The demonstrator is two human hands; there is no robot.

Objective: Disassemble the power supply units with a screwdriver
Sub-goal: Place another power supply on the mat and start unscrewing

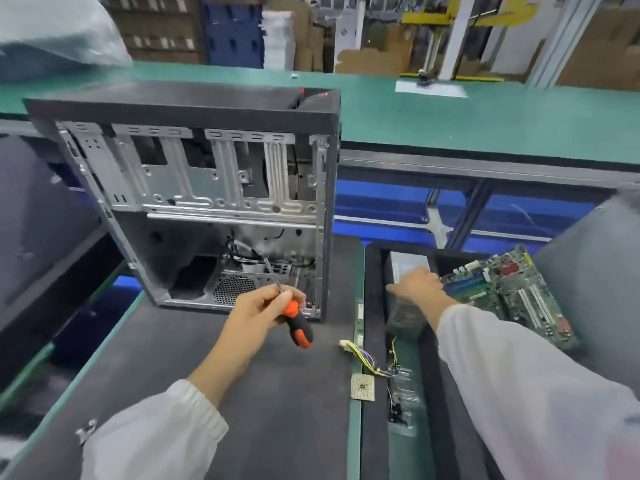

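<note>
1. Open grey metal computer case (194, 202) stands on the dark bench (277, 393), gutted.
2. Left hand (258, 306), fingers wrapped round the orange-black screwdriver (294, 322); shaft points up and away, toward the case.
3. Right hand (417, 284) rests flat, fingers spread, on the grey boxy power supply unit (405, 315) in the black tray (372, 306), beside the green motherboard (512, 292). Likely mid-placement; next needs regripping the unit, locating its screws.

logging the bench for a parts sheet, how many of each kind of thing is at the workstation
Open black and silver metal computer case: 1
Orange and black handled screwdriver: 1
Grey metal power supply box: 1
Green motherboard circuit board: 1
Loose yellow and purple wire bundle with white plug: 1
Small square tan processor chip: 1
Total: 6
</note>
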